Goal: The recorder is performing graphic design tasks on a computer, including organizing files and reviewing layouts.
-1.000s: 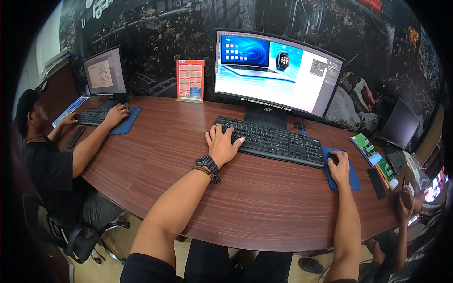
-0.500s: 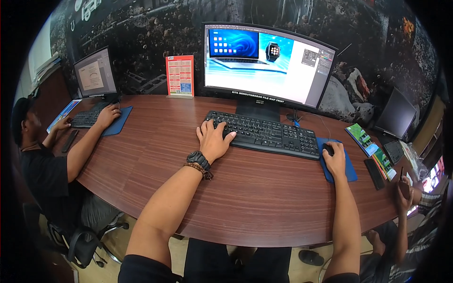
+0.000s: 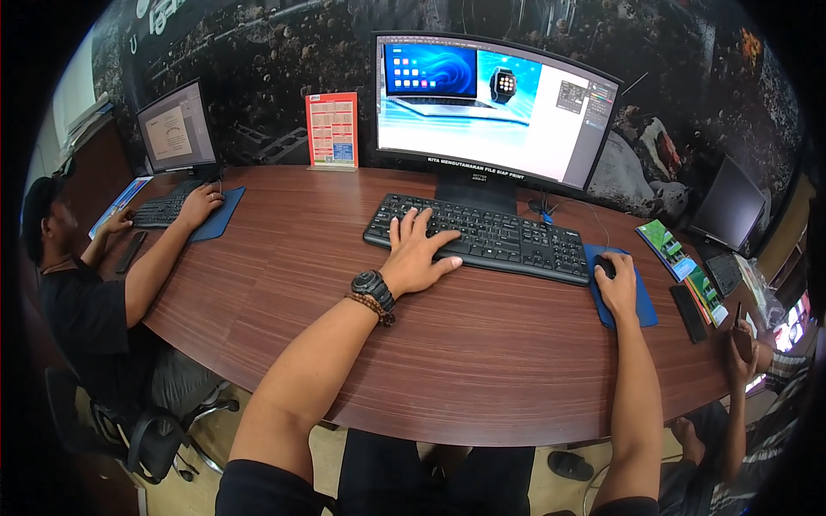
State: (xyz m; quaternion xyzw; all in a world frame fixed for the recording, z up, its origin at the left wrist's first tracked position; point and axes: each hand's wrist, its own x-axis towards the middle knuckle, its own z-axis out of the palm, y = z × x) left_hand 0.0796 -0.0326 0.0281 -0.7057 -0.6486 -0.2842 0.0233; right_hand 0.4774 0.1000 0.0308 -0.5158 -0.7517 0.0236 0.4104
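My left hand rests with spread fingers over the left part of a black keyboard, its thumb stretched out along the front edge. That wrist carries a black watch and a beaded bracelet. Around a black computer mouse, my right hand is closed, on a blue mouse pad beside the keyboard. Behind the keyboard stands a wide monitor, displaying a picture of a laptop and a smartwatch next to editing panels.
A red-and-white calendar card stands left of the monitor on the brown desk. Leftward, a person works at another keyboard and monitor. At right lie leaflets and a black slab, near another person's hand.
My left hand has moved right along the keyboard, its fingers spread wider. My right hand stays on the mouse. The view has shifted slightly.
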